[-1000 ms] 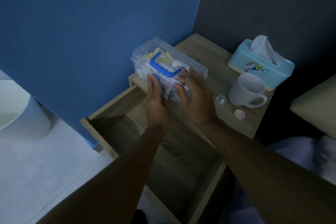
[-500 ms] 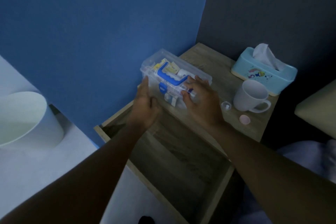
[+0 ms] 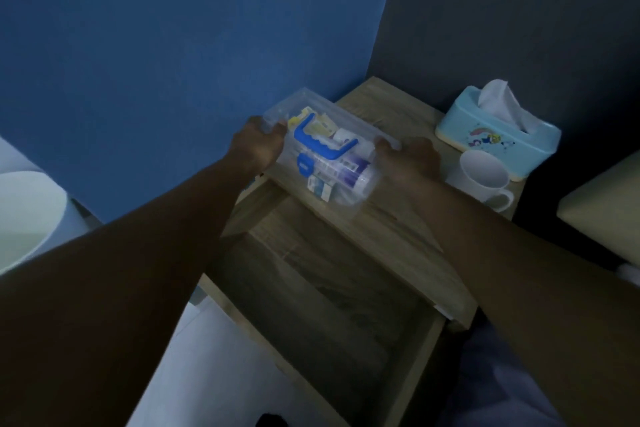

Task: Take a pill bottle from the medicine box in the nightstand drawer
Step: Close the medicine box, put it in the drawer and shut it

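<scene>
Clear medicine box (image 3: 325, 163) with a blue handle (image 3: 323, 140), resting on the near left part of the nightstand top (image 3: 391, 218), right at the edge above the open drawer (image 3: 311, 291). Held by both hands, one at each short end: left hand (image 3: 258, 146) curled round the far-left end, right hand (image 3: 410, 161) curled round the near-right end, fingers closed against the plastic. Long axis running from far left to near right, so between the two hands, roughly square to the forearms. Lid seemingly down, with a blue latch (image 3: 304, 165) on the front wall facing the drawer; hard to be sure through the blur.

Inside, a jumble of packets and a white-and-purple cylinder (image 3: 353, 175) lying on its side along the front wall, probably the pill bottle, though the label is unreadable. That cylinder sits nearer the right hand than the left.

Likely next: freeing one hand for the latch while the other steadies the box. Latch roughly midway between the hands, a little nearer the left.

Drawer itself appears bare. White mug (image 3: 485, 180) and tissue box (image 3: 498, 135) on the right side of the top, just beside the right hand; an elbow swing could knock the mug.
</scene>
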